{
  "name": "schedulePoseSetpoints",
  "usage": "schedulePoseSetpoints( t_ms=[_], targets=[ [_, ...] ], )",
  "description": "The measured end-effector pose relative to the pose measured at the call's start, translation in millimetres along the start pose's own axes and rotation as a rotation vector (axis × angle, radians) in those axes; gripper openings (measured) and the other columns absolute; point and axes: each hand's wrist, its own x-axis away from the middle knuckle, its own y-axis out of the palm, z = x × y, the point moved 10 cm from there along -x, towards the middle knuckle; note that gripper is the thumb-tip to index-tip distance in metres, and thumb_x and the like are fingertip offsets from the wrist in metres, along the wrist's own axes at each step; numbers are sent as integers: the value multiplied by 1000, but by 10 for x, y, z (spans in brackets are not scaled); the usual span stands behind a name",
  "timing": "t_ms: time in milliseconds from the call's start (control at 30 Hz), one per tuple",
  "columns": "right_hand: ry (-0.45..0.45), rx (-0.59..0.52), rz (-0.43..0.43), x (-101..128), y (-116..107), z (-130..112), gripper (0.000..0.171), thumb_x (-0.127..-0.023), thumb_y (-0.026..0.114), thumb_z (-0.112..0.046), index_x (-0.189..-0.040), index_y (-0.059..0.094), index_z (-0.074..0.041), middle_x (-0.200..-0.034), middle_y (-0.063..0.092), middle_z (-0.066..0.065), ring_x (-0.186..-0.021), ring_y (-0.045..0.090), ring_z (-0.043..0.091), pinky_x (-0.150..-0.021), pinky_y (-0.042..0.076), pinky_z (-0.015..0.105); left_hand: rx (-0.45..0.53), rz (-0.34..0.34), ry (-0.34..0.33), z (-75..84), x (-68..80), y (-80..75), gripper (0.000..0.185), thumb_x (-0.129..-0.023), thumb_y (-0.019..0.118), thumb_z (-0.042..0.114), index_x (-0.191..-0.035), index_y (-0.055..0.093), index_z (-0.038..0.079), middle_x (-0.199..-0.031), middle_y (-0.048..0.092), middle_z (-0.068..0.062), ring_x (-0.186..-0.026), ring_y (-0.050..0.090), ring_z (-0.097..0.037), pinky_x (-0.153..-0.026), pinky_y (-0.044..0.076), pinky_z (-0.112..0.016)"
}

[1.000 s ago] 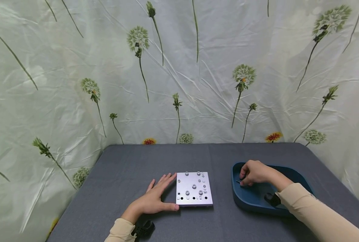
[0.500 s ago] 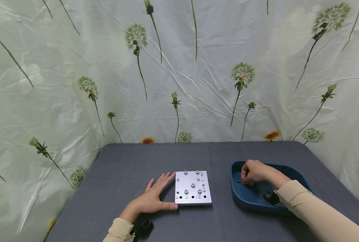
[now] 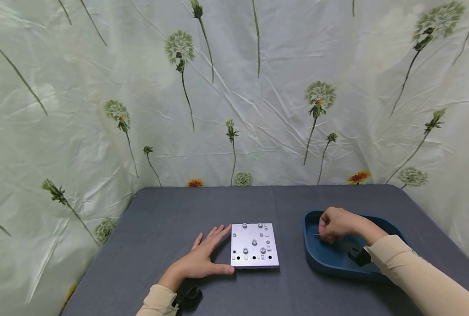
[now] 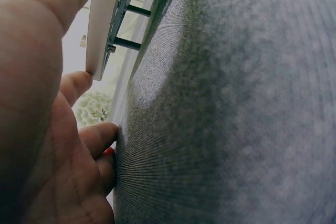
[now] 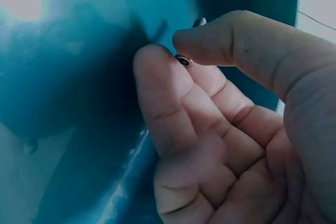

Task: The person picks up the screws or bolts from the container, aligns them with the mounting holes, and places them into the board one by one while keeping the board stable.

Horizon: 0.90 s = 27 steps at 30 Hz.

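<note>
In the head view a square silvery metal plate (image 3: 254,245) lies mid-table, with several socket-head screws and dark holes in its top. My left hand (image 3: 199,261) rests at its left side, thumb at the front corner and index finger at the back corner, fingers fairly straight. The left wrist view shows the plate's edge (image 4: 101,30) raised off the cloth, with threaded screws (image 4: 128,43) jutting from its underside. My right hand (image 3: 339,226) is inside the blue tray (image 3: 317,262). There its thumb and fingers pinch a small screw (image 5: 184,61), mostly hidden by the fingertips.
A grey cloth (image 3: 203,206) covers the table. Behind it hangs a pale curtain (image 3: 274,131) printed with flowers. The tray's raised rim surrounds my right hand. A black wrist camera (image 3: 189,298) sits under my left wrist. Another small piece (image 5: 31,145) shows blurred in the right wrist view.
My right thumb and fingers have drawn closer together around the screw, and that hand has shifted slightly right within the tray. My left hand and the plate have stayed put.
</note>
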Motion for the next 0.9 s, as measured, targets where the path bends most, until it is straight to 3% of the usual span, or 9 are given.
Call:
schedulePoseSetpoints(
  t_ms=[267,500,900],
  targets=[
    [-128,-118,-24,15,-89,-137,6,-87,71,-3,-93,73,-1,-81,74,2,-72,63,13,-66,52,27,8,16,31,38,2,-15,110,-82,84,69,-171,25,44,-180,22,-14,-168,10,-43,-127,-8,-74],
    [-111,-197,-48,7,-211,-276,12,-95,67,-7,-103,73,0,-90,77,6,-72,61,12,-58,42,24,-9,-12,-2,47,20,-11,110,-85,86,61,-173,24,36,-181,20,-13,-169,9,-43,-127,-7,-77],
    [-136,-196,-66,-91,-193,-706,16,-98,75,-17,-103,75,-2,-85,72,0,-77,60,15,-69,50,28,-25,-9,-14,77,26,-27,109,-87,87,53,-173,23,33,-181,19,-12,-169,9,-41,-127,-5,-77]
  ],
)
